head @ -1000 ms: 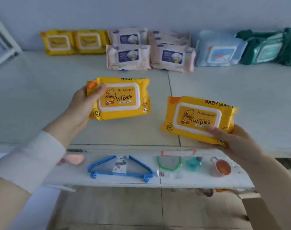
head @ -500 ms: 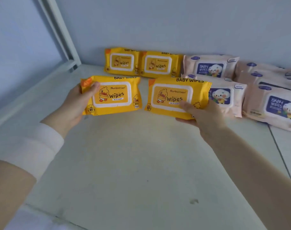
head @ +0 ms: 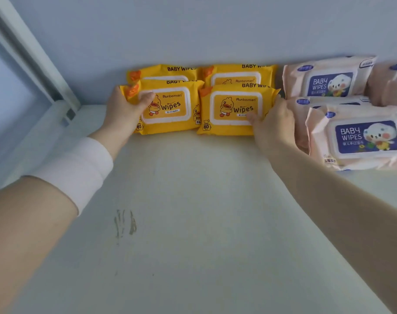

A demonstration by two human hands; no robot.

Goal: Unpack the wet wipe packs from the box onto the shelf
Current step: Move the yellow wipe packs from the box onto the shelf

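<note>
Your left hand (head: pixel 125 112) pinches the left yellow pack (head: pixel 168 108) and your right hand (head: pixel 272 126) the right yellow pack (head: pixel 235 109), both at the far left of the shelf (head: pixel 193 200). Seat each flush against the back row (head: pixel 238 73), then loosen each grip.

Recorder: Far row?
Inspector: Far left yellow pack (head: pixel 163 70) and far right yellow pack (head: pixel 236 72): top strips only; near left yellow pack (head: pixel 170 126) and near right yellow pack (head: pixel 227 129) cover the rest.
Recorder: Right side?
Inspector: Near pink pack (head: pixel 320 137) cut by the right edge. Small print under "Wipes" illegible.
</note>
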